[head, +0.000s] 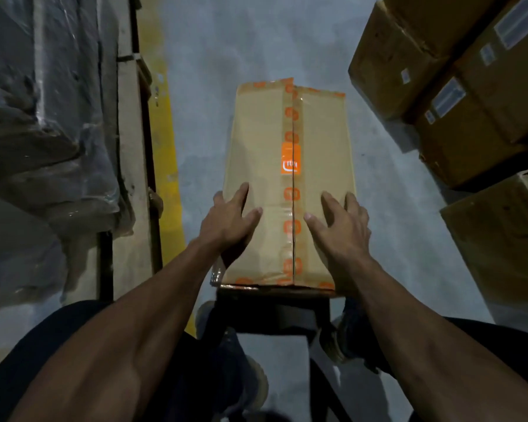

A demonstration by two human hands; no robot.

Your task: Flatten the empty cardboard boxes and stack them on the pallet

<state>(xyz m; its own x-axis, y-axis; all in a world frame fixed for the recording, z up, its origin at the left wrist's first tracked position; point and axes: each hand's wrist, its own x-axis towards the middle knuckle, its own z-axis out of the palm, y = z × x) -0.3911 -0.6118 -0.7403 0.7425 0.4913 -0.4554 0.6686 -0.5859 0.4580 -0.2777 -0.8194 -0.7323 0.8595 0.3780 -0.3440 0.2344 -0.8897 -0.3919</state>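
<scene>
A long tan cardboard box (pixel 262 166) stands on the grey floor in front of me, its top flaps meeting at a centre seam with clear tape printed in orange logos. My left hand (pixel 230 220) rests on the near left part of the top, fingers spread and reaching over the left edge. My right hand (pixel 343 222) lies on the near right part of the top, fingers spread, some over the right edge. The wooden pallet (pixel 131 153) lies to the left, loaded with plastic-wrapped goods.
Stacked brown cartons (pixel 457 86) with white labels stand at the right, another carton (pixel 500 239) below them. A yellow floor line (pixel 162 123) runs beside the pallet. The wrapped load (pixel 43 117) fills the left side. My feet are just behind the box.
</scene>
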